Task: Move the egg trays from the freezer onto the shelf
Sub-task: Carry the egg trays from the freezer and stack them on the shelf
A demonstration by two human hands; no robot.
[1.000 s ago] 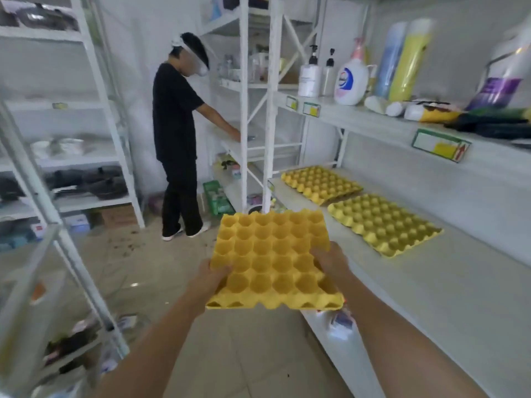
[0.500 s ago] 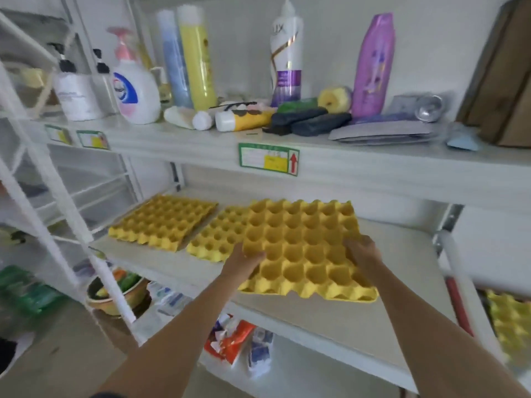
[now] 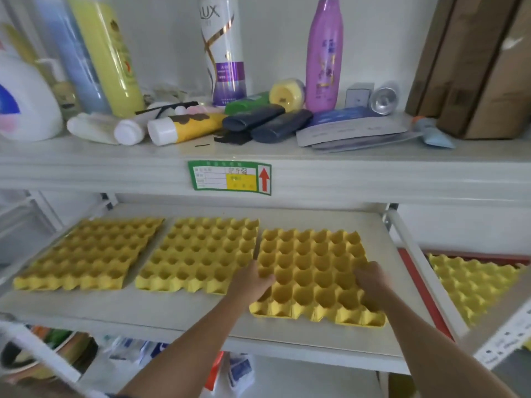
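Along the left end of the shelf (image 3: 184, 314) lies the first yellow egg tray (image 3: 86, 254), flat and near the front edge; just beside it, toward the middle, lies the second egg tray (image 3: 198, 254). To the right of that, its left edge close against the second's, sits the third egg tray (image 3: 313, 274), seemingly down on the shelf board and reaching the front edge. The left hand (image 3: 253, 280) grips its near left edge, fingers curled over into the cups; the right hand (image 3: 370, 282) grips its near right side the same way, fingers curled in. Further right, past the shelf's end post, more yellow trays (image 3: 471, 285) lie lower down, in what may be the freezer. The step in hand looks like setting down the third tray. The next move calls for both hands to let go and lift clear without dragging the tray off line, then a turn right for another tray.
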